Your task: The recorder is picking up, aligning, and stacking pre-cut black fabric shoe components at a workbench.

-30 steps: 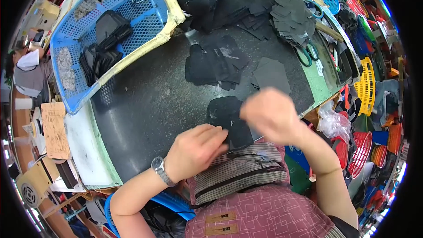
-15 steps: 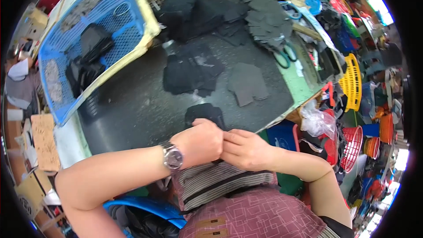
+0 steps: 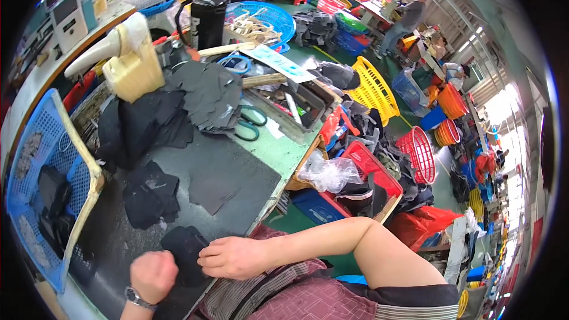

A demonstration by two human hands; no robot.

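A rounded black cut piece [image 3: 182, 246] lies on the dark work mat near the table's front edge. My right hand [image 3: 234, 258] holds its right side, fingers curled together at the edge. My left hand [image 3: 154, 275], with a metal watch [image 3: 137, 298] on the wrist, is closed like a fist beside the piece's left edge; whatever its fingers hold is hidden. Farther back lie a small stack of black pieces [image 3: 151, 195] and a flat grey piece [image 3: 213, 189]. Behind them are a pile of black pieces [image 3: 136, 124] and a fanned stack of grey pieces [image 3: 213, 98].
A blue plastic basket [image 3: 50, 136] with black items stands at the left. Green-handled scissors [image 3: 249, 123], a yellowish block-shaped container [image 3: 136, 71] and a black bottle [image 3: 208, 15] stand or lie farther back. Right of the table are a red crate [image 3: 373, 169] and a yellow basket [image 3: 373, 92].
The view has swung to the right, so the table appears farther left. My hands, which were together in front of the black piece, are now apart on either side of it.
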